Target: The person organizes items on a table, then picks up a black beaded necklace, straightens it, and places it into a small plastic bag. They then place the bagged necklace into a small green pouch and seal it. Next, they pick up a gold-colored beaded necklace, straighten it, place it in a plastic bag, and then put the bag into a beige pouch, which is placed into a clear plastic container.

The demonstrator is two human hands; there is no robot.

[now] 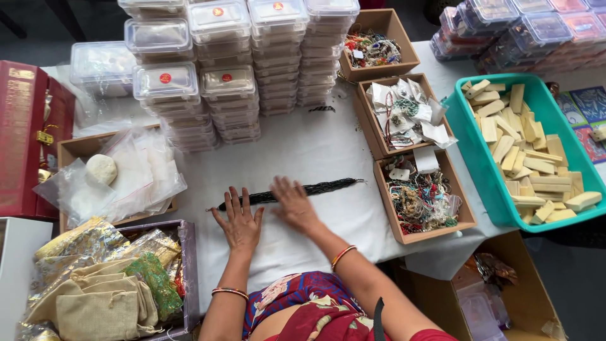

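Your left hand (238,221) lay flat at frame centre, fingers spread, tips touching the dark beaded strand (290,191), your right hand (294,205) open, pressing it onto the white cloth (303,151), three brown boxes (421,197) of beads right of centre, one teal tray (486,170) of pale blocks far right, stacked clear tubs (221,82) with round red labels above.
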